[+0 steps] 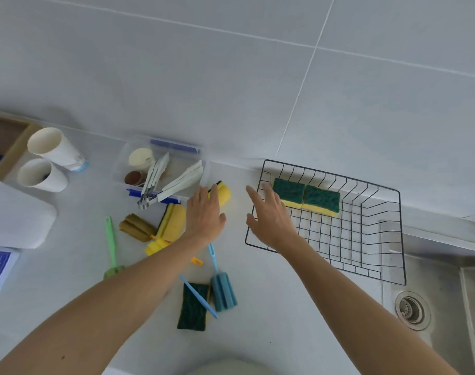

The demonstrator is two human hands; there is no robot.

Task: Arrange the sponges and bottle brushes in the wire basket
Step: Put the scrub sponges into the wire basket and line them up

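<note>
A black wire basket (377, 239) stands on the counter at right, with two green-and-yellow sponges (306, 196) side by side along its far wall. My right hand (269, 215) hovers open over the basket's left rim, holding nothing. My left hand (204, 212) rests on a yellow sponge (223, 194) on the counter; whether its fingers grip it is unclear. More yellow sponges (171, 226), a brown one (136, 227), a green-topped sponge (193, 307), a blue bottle brush (223, 290), a thin blue brush (198, 296) and a green brush (112, 247) lie to the left.
A clear plastic box (160, 169) holds tongs and small cups. Two white paper cups (49, 161) and a white tray (14, 212) sit at far left. A steel sink (434, 307) with its drain lies at right, beside the basket. Tiled wall behind.
</note>
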